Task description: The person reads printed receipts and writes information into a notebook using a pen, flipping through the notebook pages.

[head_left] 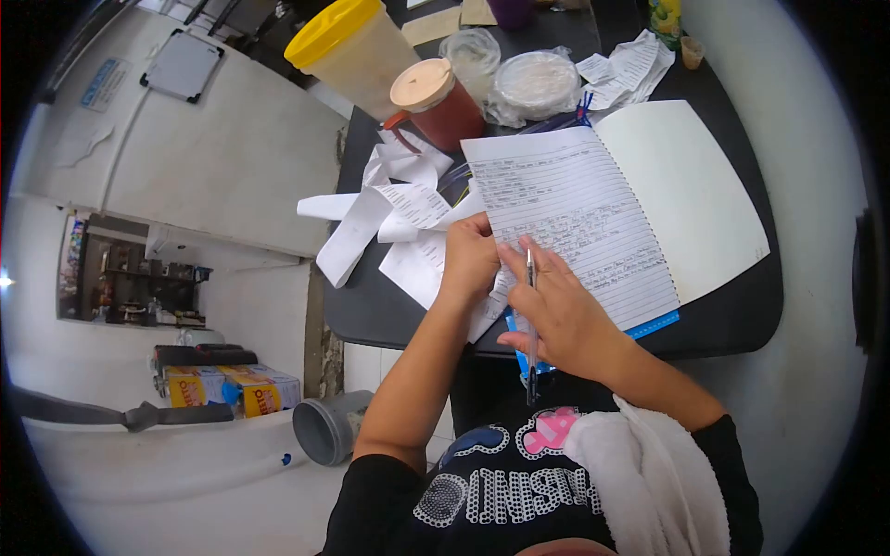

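Observation:
An open spiral notebook [575, 199] lies tilted on the black table, its left page ruled and full of handwriting, its right side blank. My left hand [470, 261] is closed at the left edge of the written page; its fingertips are partly hidden. Over the lower part of that page, my right hand [567, 313] has a pen [531, 347] tucked between its fingers, tip end pointing down towards me. Long curled paper receipts [408, 206] spread out to the left of my left hand. Under the notebook's lower edge, something blue [654, 324] sticks out.
Along the back of the table [399, 320] stand a red lidded pitcher [445, 111], a yellow-lidded container [357, 56], plastic-wrapped tubs [538, 82] and crumpled receipts [630, 72]. A grey bin [332, 428] and cartons [264, 389] are on the left. A white towel [654, 473] hangs over my shoulder.

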`<state>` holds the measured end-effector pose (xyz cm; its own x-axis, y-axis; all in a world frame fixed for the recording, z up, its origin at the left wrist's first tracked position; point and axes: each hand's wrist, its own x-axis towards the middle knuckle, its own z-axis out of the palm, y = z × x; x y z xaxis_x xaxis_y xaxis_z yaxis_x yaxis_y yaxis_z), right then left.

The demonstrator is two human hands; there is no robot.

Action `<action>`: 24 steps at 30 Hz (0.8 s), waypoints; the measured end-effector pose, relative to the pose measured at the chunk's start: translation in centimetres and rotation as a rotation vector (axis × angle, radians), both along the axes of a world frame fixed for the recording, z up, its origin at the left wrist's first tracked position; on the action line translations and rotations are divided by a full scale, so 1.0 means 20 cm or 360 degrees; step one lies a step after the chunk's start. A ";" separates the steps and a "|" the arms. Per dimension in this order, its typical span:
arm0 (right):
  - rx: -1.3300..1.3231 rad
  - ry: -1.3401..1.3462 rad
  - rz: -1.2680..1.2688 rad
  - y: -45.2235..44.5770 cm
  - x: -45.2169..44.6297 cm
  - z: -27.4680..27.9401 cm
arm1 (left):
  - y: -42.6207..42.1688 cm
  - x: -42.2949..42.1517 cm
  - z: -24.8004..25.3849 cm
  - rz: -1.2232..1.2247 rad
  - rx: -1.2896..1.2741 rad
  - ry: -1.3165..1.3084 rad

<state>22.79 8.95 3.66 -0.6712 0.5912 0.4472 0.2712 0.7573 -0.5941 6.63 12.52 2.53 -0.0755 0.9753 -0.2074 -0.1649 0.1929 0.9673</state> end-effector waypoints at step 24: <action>-0.0059 0.0019 0.0057 0.02 0.01 -0.01 | 0.01 -0.01 0.00 0.0026 -0.0092 0.0197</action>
<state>23.06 9.33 3.38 -0.6869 0.5831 0.4338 0.2369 0.7439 -0.6249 6.49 12.67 2.46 -0.1197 0.9605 -0.2513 -0.0487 0.2472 0.9677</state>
